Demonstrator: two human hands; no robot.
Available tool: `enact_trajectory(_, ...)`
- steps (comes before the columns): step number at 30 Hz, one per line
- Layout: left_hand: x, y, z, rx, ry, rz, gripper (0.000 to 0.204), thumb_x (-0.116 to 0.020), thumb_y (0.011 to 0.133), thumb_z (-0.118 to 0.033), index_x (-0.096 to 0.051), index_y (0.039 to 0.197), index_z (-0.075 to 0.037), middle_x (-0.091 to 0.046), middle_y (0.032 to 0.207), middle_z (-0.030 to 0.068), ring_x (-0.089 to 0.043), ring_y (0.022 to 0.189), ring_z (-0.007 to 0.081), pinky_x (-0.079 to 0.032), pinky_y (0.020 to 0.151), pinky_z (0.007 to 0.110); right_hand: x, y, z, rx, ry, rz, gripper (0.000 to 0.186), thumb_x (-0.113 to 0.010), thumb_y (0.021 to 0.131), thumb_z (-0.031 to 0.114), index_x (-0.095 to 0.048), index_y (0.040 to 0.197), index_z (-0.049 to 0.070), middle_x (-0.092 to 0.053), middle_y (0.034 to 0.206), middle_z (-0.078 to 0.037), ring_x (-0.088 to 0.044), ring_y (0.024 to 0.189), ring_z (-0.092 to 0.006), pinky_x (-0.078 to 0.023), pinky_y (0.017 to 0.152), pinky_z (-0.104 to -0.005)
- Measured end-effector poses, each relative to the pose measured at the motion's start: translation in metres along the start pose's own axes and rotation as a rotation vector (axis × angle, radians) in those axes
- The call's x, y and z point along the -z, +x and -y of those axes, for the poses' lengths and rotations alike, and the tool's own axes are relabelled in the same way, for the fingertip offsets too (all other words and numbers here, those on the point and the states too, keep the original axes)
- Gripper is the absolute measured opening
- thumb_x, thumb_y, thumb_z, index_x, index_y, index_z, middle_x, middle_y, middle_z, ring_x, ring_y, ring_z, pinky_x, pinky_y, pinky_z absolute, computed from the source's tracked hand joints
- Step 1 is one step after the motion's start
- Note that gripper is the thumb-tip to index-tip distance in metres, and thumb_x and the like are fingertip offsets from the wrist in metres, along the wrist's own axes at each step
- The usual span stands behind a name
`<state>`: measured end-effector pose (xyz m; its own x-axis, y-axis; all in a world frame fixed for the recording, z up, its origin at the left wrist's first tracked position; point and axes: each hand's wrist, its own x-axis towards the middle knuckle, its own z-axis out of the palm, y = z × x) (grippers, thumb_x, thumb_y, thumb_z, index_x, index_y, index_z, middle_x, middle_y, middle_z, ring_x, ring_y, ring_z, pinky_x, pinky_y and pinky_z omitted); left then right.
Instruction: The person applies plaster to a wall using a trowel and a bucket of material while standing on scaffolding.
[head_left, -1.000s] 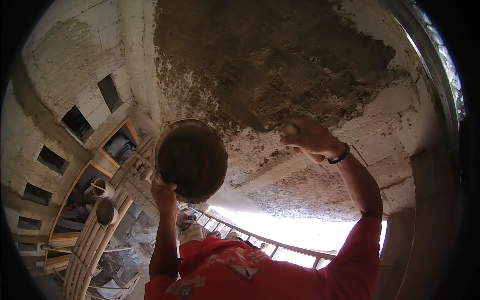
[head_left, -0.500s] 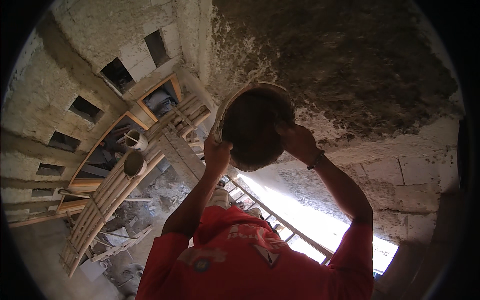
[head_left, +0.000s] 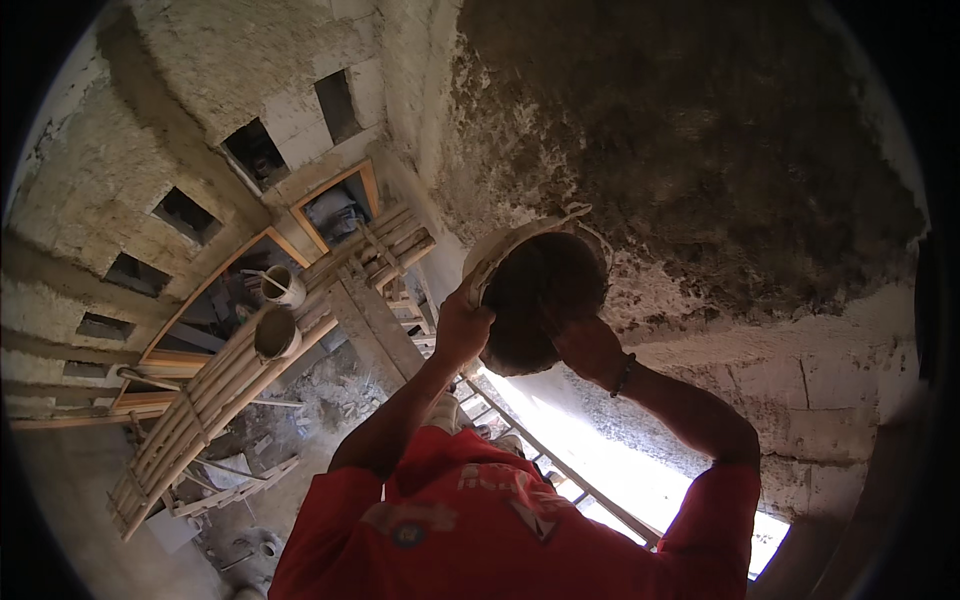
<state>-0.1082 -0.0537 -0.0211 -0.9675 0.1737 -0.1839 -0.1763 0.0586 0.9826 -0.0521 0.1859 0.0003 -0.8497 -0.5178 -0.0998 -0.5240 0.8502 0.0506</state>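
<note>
A round bucket (head_left: 484,262) with a pale, crusted rim is tipped so that its dark inside faces me. My left hand (head_left: 466,325) is closed on the near left side of its rim. My right hand (head_left: 588,350) reaches over the near right edge, with the fingers in the dark opening. Shadow hides those fingertips, so whether they hold anything cannot be made out. What lies inside the bucket is also too dark to tell. Just beyond it is a rough wall (head_left: 700,150) with a large dark, wet-looking coating.
On the left, a scaffold of lashed poles (head_left: 200,420) carries two buckets, one (head_left: 277,335) nearer than the other (head_left: 284,288). A plank (head_left: 375,325) lies toward me. Below are a rubble-strewn floor (head_left: 300,400) and a ladder-like frame (head_left: 590,500) beside bright light.
The bucket has come lower and slightly right, with my left hand still on its rim. My right hand has shifted from the right rim down to the opening's lower part.
</note>
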Motion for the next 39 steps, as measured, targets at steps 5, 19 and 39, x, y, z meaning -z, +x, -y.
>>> enact_trajectory(5, 0.008, 0.011, 0.007, -0.062, 0.121, -0.050, 0.059, -0.051, 0.071, -0.001, -0.054, 0.129, 0.000, -0.067, 0.083, 0.0110, -0.060, 0.061, 0.0165, -0.049, 0.060, 0.032, 0.052, -0.008, 0.012, -0.073, 0.034, 0.204, 0.017, -0.055, 0.087, 0.019, -0.065, 0.091, 0.006, -0.064, 0.075, -0.014, -0.065, 0.065, -0.0295, -0.054, 0.060, -0.0439)
enact_trajectory(19, 0.006, 0.014, -0.017, -0.157, 0.209, -0.104, 0.072, -0.055, 0.073, -0.003, -0.046, 0.142, -0.020, -0.066, 0.105, 0.0263, -0.066, 0.092, 0.0403, -0.053, 0.085, 0.044, 0.067, 0.014, -0.003, -0.024, 0.013, 0.096, 0.027, -0.056, 0.083, 0.012, -0.061, 0.108, 0.002, -0.065, 0.074, -0.015, -0.066, 0.067, -0.0296, -0.054, 0.053, -0.0419)
enact_trajectory(39, -0.005, 0.006, -0.039, -0.449, 0.308, -0.201, 0.067, -0.058, 0.073, -0.002, -0.051, 0.138, -0.020, -0.058, 0.115, 0.0250, -0.059, 0.104, 0.0427, -0.049, 0.090, 0.048, 0.007, 0.039, -0.015, -0.299, 0.533, -0.022, 0.021, -0.058, 0.087, 0.025, -0.064, 0.101, 0.011, -0.068, 0.087, -0.017, -0.066, 0.078, -0.0389, -0.056, 0.068, -0.0473)
